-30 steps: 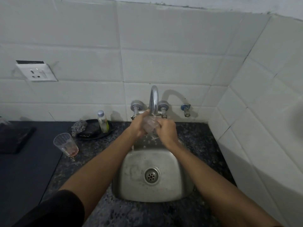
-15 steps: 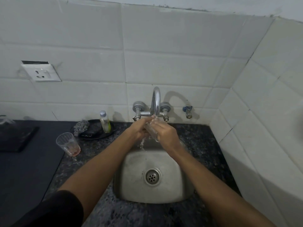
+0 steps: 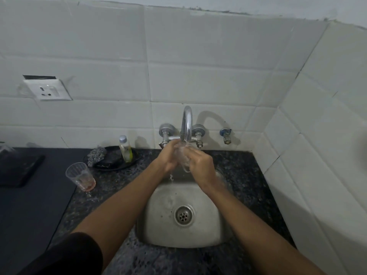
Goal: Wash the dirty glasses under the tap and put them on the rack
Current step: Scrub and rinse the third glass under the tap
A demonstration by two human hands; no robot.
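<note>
Steel sink (image 3: 158, 231), both hands gripping glass (image 3: 183, 158) under tap (image 3: 186, 124)

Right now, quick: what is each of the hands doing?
Left hand: fingers curled round the clear glass under the running tap.
Right hand: also gripping the same glass from the other side.

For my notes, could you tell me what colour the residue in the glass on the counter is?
Pinkish-red, pooled at the bottom of the clear glass, seen in the head view.
</note>
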